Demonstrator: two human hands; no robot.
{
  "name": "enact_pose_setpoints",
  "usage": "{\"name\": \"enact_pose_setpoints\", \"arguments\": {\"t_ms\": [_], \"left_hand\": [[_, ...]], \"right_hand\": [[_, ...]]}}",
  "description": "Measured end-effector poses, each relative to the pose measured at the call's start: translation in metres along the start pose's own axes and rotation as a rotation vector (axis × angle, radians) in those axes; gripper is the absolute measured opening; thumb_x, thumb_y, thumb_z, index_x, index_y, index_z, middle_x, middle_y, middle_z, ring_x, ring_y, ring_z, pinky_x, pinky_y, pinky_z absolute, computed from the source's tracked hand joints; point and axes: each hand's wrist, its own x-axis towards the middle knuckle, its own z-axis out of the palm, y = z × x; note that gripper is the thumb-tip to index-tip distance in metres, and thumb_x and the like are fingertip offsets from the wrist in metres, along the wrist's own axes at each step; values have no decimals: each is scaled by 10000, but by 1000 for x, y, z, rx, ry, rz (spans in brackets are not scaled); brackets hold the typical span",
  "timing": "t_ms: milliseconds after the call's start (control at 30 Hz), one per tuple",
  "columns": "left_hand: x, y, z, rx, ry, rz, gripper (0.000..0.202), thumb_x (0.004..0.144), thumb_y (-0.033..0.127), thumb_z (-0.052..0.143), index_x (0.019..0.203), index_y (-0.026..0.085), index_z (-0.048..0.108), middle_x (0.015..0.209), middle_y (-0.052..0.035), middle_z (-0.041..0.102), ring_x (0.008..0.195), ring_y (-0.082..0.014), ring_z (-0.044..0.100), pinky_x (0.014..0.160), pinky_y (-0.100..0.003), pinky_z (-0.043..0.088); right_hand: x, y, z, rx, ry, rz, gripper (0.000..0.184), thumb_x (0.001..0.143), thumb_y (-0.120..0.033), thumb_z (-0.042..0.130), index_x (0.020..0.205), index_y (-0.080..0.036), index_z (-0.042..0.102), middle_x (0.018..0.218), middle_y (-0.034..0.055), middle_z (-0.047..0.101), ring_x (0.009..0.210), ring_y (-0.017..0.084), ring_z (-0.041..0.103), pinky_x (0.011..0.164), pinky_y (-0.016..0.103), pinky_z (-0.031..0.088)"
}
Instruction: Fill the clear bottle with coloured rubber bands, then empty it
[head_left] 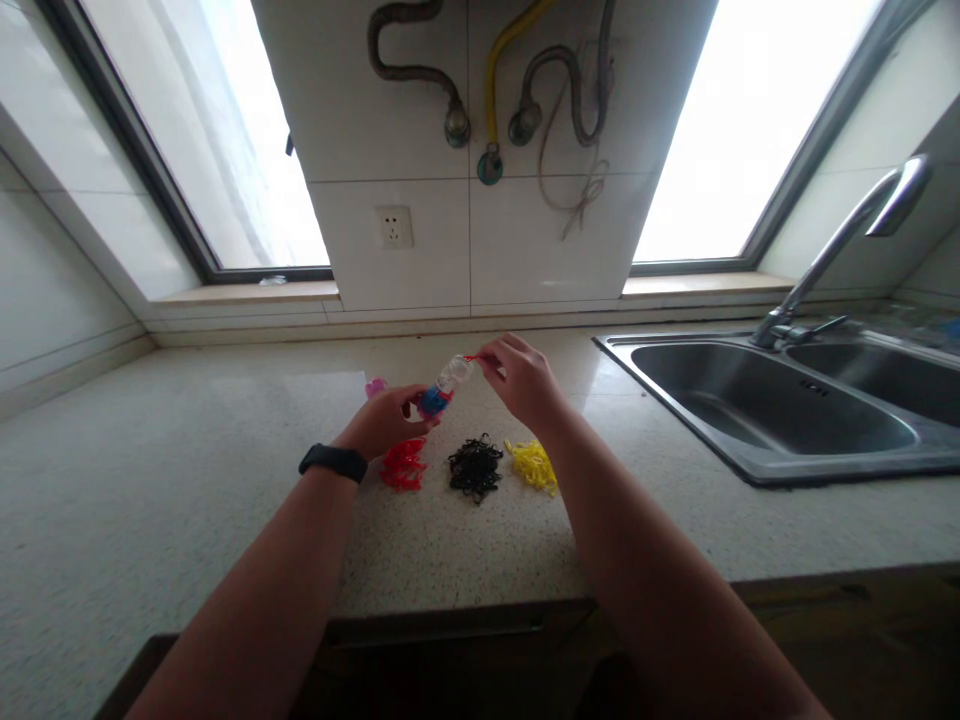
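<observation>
Left of the sink [750,400], the left hand [386,420] clasps a small clear bottle [447,385], blue at its base, while the right hand [521,380] pinches 1 red band [472,358] at its mouth, so filling looks barely begun, with the red pile [403,466], black pile [475,467] and yellow pile [533,465] untouched on the surface [187,480].

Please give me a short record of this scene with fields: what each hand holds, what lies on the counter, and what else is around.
left hand: holds a small clear bottle, tilted, with blue contents in its lower part; black wristband on the wrist
right hand: pinches a red band at the bottle's mouth
counter: red pile, black pile, yellow pile of small bands, side by side; pink thing behind the left hand
rest: steel sink and faucet at the right
</observation>
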Motion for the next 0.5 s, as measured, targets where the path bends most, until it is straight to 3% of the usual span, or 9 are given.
{"name": "enact_pose_setpoints", "arguments": {"t_ms": [333, 500], "left_hand": [[-1, 4, 2, -17, -43, -21, 385, 792, 413, 694, 1115, 205, 670, 818, -16, 653, 659, -129, 499, 638, -259, 395], [1, 6, 1, -83, -29, -18, 322, 795, 400, 689, 1031, 180, 686, 802, -19, 650, 649, -124, 473, 629, -256, 387]], "right_hand": [[1, -6, 2, 0, -77, -122, 196, 979, -198, 502, 1033, -156, 686, 965, 84, 657, 925, 174, 596, 878, 313, 471], [2, -7, 3, 76, -16, -99, 227, 984, -194, 482, 1100, -186, 677, 1020, 82, 663, 977, 177, 600, 900, 329, 475]]}}
